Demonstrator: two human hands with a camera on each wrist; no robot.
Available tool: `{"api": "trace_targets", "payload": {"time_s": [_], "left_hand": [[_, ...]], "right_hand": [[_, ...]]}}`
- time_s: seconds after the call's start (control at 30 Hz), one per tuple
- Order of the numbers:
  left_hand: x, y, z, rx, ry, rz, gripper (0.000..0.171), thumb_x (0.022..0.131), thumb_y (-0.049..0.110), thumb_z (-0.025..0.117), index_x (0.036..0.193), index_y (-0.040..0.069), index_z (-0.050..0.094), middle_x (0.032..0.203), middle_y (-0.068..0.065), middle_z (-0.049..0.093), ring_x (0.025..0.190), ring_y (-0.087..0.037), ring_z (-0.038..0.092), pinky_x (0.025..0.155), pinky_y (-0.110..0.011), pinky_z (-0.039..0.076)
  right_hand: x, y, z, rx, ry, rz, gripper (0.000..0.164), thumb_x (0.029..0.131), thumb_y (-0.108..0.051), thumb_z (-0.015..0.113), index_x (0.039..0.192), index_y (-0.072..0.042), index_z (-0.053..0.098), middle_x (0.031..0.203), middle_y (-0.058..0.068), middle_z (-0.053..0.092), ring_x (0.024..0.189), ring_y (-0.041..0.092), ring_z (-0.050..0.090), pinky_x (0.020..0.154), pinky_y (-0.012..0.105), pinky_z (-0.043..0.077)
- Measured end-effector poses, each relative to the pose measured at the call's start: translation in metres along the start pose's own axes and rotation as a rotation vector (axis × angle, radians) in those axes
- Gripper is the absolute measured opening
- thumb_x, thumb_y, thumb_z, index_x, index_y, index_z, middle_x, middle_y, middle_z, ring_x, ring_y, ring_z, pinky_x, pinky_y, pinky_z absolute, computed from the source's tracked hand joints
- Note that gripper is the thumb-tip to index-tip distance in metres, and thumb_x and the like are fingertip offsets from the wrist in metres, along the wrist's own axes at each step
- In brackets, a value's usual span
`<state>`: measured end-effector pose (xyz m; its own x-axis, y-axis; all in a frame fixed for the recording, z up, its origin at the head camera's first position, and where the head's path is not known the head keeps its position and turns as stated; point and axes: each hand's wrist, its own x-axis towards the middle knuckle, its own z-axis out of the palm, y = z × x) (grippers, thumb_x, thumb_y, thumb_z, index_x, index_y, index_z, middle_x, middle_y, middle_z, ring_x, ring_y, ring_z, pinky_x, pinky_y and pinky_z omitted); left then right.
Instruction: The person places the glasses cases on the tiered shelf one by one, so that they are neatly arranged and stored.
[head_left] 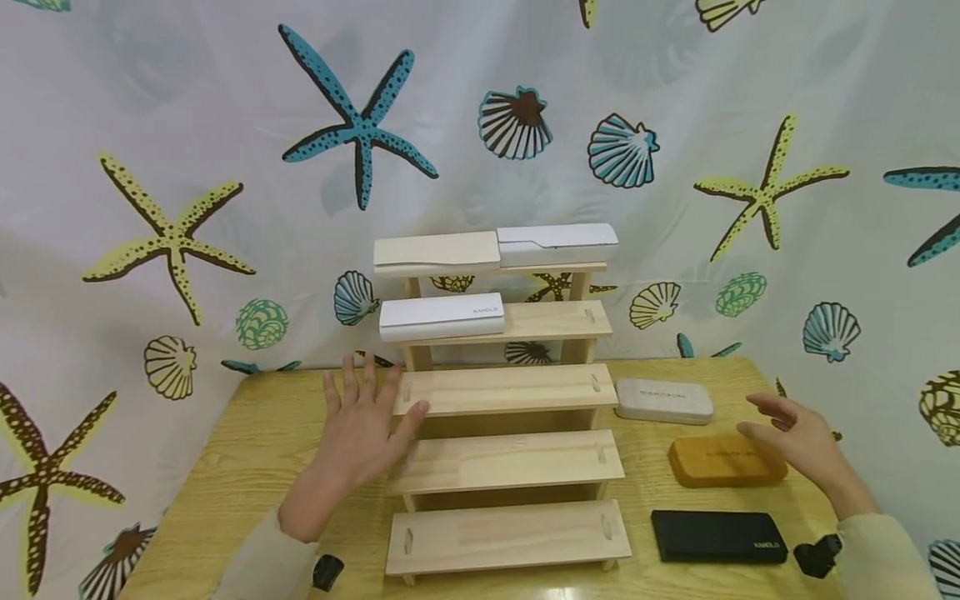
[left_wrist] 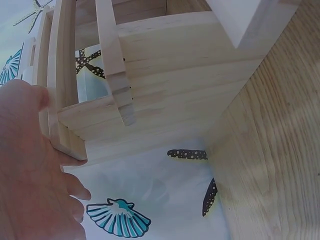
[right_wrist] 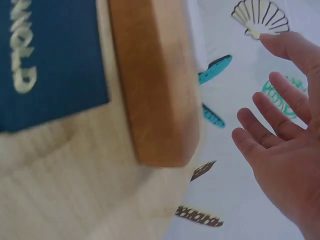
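A stepped wooden rack stands in the middle of the table. My left hand rests at its left side with fingers spread, the thumb over the left end of the middle step. In the left wrist view, the left hand lies along the rack's edge. Over the far side of an orange glasses case my right hand hovers, fingers loosely extended and holding nothing. Behind that case lies a pale grey case, and in front of it a black case.
On the rack's top step sit a cream case and a white case, side by side. Another white case occupies the left half of the step below. A patterned curtain hangs close behind the table.
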<state>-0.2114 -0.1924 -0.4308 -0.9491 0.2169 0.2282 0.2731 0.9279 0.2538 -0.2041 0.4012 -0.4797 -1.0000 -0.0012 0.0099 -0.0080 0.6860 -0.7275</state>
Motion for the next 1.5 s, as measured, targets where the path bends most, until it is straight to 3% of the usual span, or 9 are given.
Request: {"api": "trace_targets", "payload": {"time_s": [0.33, 0.57, 0.87, 1.07, 1.23, 1.5], "left_hand": [[0.0, 0.001, -0.002, -0.006, 0.007, 0.007, 0.08, 0.108, 0.058, 0.04, 0.164, 0.001, 0.033, 0.17, -0.036, 0.01, 0.158, -0.059, -0.006, 0.122, -0.078, -0.006], [0.0, 0.001, -0.001, -0.006, 0.003, 0.004, 0.08, 0.108, 0.059, 0.04, 0.164, 0.001, 0.034, 0.171, -0.036, 0.01, 0.158, -0.058, -0.007, 0.122, -0.077, -0.007], [-0.001, 0.0, -0.001, -0.007, -0.001, 0.001, 0.081, 0.108, 0.059, 0.04, 0.164, 0.001, 0.034, 0.171, -0.036, 0.009, 0.158, -0.058, -0.008, 0.122, -0.077, -0.008], [-0.001, 0.0, 0.0, -0.007, 0.0, -0.001, 0.081, 0.108, 0.06, 0.039, 0.164, 0.002, 0.033, 0.171, -0.035, 0.009, 0.159, -0.058, -0.008, 0.122, -0.077, -0.007], [-0.001, 0.0, 0.0, -0.011, 0.002, -0.001, 0.08, 0.108, 0.059, 0.039, 0.164, 0.001, 0.033, 0.171, -0.035, 0.009, 0.159, -0.058, -0.008, 0.122, -0.078, -0.007], [-0.001, 0.0, 0.001, -0.014, 0.003, -0.003, 0.08, 0.108, 0.059, 0.04, 0.163, 0.001, 0.034, 0.171, -0.036, 0.01, 0.159, -0.057, -0.008, 0.122, -0.078, -0.008]], "right_hand": [[-0.005, 0.034, 0.004, 0.002, -0.099, 0.108, 0.086, 0.102, -0.047, 0.069, 0.162, 0.003, 0.033, 0.162, 0.037, 0.035, 0.144, 0.058, 0.039, 0.11, 0.07, 0.042], [-0.005, 0.045, 0.01, 0.041, -0.152, 0.159, 0.095, 0.1, -0.049, 0.071, 0.166, 0.001, 0.024, 0.166, 0.036, 0.028, 0.149, 0.061, 0.03, 0.114, 0.073, 0.036], [0.0, 0.054, 0.013, 0.0, -0.183, 0.167, 0.1, 0.098, -0.048, 0.073, 0.165, 0.005, 0.02, 0.166, 0.038, 0.027, 0.153, 0.06, 0.023, 0.12, 0.071, 0.029], [0.0, 0.055, 0.012, -0.059, -0.213, 0.165, 0.1, 0.097, -0.05, 0.073, 0.166, 0.001, 0.023, 0.166, 0.04, 0.022, 0.151, 0.064, 0.021, 0.115, 0.077, 0.028], [-0.001, 0.055, 0.011, -0.102, -0.255, 0.162, 0.103, 0.094, -0.051, 0.076, 0.168, -0.004, 0.021, 0.164, 0.045, 0.017, 0.147, 0.067, 0.024, 0.111, 0.079, 0.03], [-0.003, 0.058, 0.009, -0.093, -0.297, 0.113, 0.109, 0.091, -0.04, 0.082, 0.168, -0.002, 0.016, 0.162, 0.047, 0.02, 0.143, 0.065, 0.035, 0.109, 0.075, 0.037]]}}
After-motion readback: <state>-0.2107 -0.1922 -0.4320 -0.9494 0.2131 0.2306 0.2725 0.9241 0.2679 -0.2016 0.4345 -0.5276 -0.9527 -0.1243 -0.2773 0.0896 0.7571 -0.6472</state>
